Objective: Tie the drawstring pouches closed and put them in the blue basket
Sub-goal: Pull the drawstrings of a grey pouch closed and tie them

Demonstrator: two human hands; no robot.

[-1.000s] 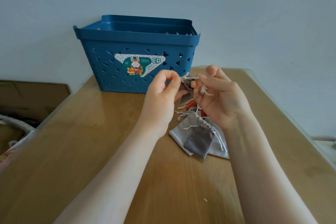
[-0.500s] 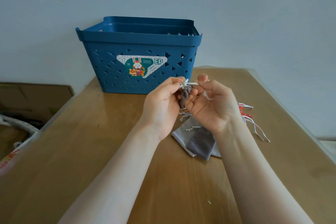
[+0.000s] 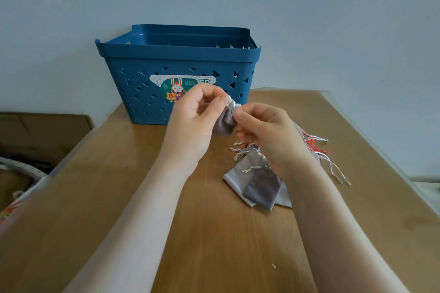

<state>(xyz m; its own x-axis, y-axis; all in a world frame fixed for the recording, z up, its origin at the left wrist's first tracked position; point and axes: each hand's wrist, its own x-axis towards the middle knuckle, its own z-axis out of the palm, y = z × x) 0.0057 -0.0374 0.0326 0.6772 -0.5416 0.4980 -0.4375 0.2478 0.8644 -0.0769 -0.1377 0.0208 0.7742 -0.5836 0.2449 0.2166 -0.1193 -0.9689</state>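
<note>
Left hand: the left hand (image 3: 195,116) is raised above the desk (image 3: 95,197), thumb and forefinger pinching the gathered neck of a small grey pouch (image 3: 223,122); this reads as the anchor that keeps the mouth bunched.
Right hand: the right hand (image 3: 266,131) meets it from the other side, fingertips pinching at the same neck, where a bit of white drawstring (image 3: 234,104) shows; the rest of the cord is hidden by the fingers.
Held pouch: hangs between the two hands, off the desk, in front of the basket's near wall, so the body dangles free while the cords are worked.
Step in hand: probably tightening or knotting the cord; whether a knot is done I cannot tell.
Blue basket: the blue basket (image 3: 142,54) stands at the far edge of the desk against the wall, open top just behind the hands, a short reach for dropping in.
Waiting pouches: a heap of grey pouches (image 3: 259,185) lies on the desk beneath the right wrist, toward the right edge, loose white and red cords (image 3: 319,147) trailing out.
Beyond the left edge: brown cardboard (image 3: 42,131).
</note>
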